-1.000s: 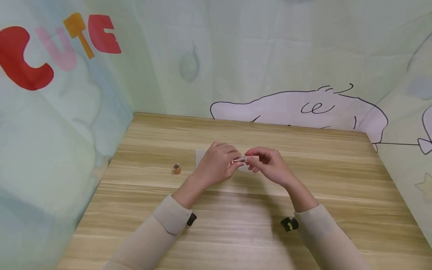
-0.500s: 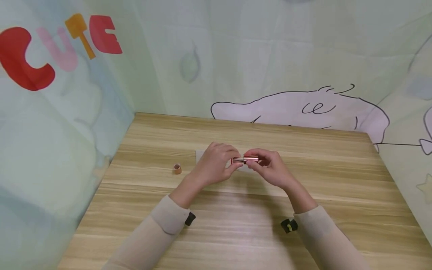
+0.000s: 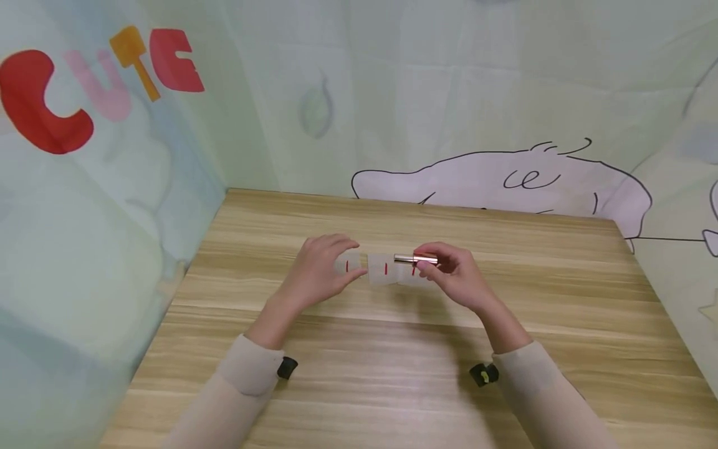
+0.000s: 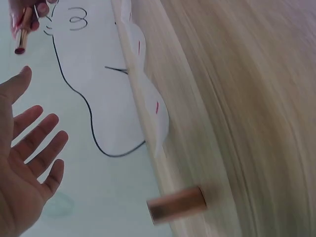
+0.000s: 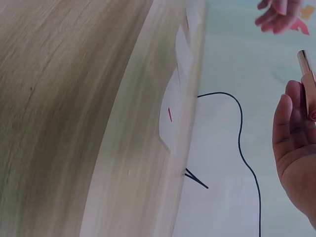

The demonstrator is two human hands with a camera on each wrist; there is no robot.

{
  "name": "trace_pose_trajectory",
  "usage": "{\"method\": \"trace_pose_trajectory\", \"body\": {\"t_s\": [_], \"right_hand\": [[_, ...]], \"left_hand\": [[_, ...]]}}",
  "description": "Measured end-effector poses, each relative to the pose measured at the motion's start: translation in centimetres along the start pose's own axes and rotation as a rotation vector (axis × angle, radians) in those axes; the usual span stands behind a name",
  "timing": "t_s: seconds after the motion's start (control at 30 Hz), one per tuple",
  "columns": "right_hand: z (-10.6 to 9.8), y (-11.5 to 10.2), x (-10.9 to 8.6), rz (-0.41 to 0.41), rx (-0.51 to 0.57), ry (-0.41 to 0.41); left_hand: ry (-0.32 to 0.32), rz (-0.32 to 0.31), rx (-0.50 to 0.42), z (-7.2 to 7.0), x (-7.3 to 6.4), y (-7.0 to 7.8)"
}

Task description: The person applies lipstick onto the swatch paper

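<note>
My right hand (image 3: 451,271) pinches a shiny rose-gold lipstick tube (image 3: 416,259) above the table, its narrower metal end pointing left. No red tip shows at that end. My left hand (image 3: 316,268) is apart from the tube, with thumb and fingers spread and nothing between them; the left wrist view shows its palm and straight fingers. White paper pieces (image 3: 380,277) lie beneath the hands, each bearing a short red stroke. In the left wrist view, a copper-coloured lipstick cap (image 4: 177,205) is on the table; in the head view the left hand hides it.
The wooden table (image 3: 359,386) meets a printed cloth backdrop (image 3: 421,100) at its back edge. A black band (image 3: 287,368) is at the left sleeve, and another black device (image 3: 483,374) is at the right sleeve.
My left hand has let go of the lipstick's left end and moved left, its fingers spreading. The right hand still holds the tube, nearly in place. More paper and red strokes are uncovered.
</note>
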State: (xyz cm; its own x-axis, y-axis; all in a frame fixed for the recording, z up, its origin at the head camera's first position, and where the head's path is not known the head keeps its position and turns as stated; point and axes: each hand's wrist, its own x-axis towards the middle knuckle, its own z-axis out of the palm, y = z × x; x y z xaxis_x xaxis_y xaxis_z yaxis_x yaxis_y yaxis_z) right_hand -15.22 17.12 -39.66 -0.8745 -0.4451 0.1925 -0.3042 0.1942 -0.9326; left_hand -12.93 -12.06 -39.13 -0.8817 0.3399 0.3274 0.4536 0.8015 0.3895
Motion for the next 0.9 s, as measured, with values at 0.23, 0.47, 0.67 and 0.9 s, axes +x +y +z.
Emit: {"method": "trace_pose_trajectory", "body": {"t_s": [0.23,0.47,0.67,0.9], "right_hand": [[-0.5,-0.1,-0.2,0.012,0.003,0.02],[-0.9,-0.1,-0.3,0.029,-0.004,0.039],[-1.2,-0.1,-0.4,0.037,-0.022,0.044],[-1.3,-0.2,-0.5,0.021,-0.01,0.03]], "left_hand": [[-0.009,-0.1,-0.017,-1.0,-1.9,-3.0],[-0.061,-0.23,-0.092,-2.1,-4.5,-6.8],[-0.135,-0.335,-0.19,-2.3,-6.6,-9.3],[-0.208,-0.388,-0.282,-2.2,-7.6,-10.0]]}}
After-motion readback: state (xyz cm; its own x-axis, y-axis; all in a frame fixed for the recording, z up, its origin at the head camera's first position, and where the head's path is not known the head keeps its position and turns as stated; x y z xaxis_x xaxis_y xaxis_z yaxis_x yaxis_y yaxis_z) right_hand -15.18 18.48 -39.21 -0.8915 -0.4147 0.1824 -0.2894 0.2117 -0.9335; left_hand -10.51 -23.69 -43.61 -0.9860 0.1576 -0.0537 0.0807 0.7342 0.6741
